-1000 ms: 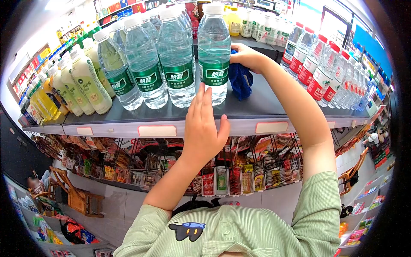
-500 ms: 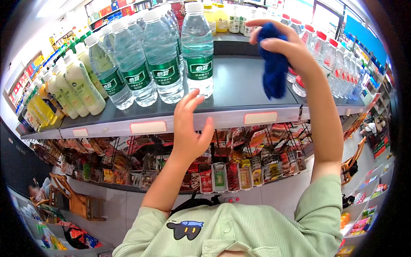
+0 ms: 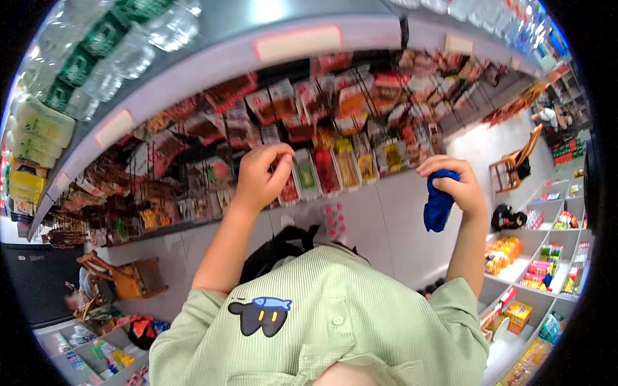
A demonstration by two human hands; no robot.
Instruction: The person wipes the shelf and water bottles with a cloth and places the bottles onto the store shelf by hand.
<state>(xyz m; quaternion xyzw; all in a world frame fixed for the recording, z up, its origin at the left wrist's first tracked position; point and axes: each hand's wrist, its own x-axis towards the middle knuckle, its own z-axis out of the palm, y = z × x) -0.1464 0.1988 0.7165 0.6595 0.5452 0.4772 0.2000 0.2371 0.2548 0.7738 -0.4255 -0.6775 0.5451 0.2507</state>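
My right hand point(image 3: 465, 185) grips a crumpled dark blue cloth point(image 3: 437, 211), which hangs below the fingers over the floor in front of the shelf unit. My left hand point(image 3: 261, 174) is in the air before the hanging snack packets point(image 3: 273, 101), its fingers curled in and nothing visible in them. Above both hands runs the dark shelf top point(image 3: 225, 24) with its pale front edge. Clear water bottles point(image 3: 122, 64) with green labels stand on that shelf at the upper left, partly cut off by the view.
Pale green bottles point(image 3: 42, 122) are at the far left. On the grey floor point(image 3: 380, 222), a pack of red-capped bottles point(image 3: 335, 220) lies near my body. Wooden chairs stand at left point(image 3: 125, 280) and right point(image 3: 515, 164). White compartment shelves point(image 3: 515, 273) with goods fill the lower right.
My view has tilted down, so the shelf top moved up in the picture. My right hand came down from above the shelf with the cloth. My left hand left the shelf edge and its fingers curled.
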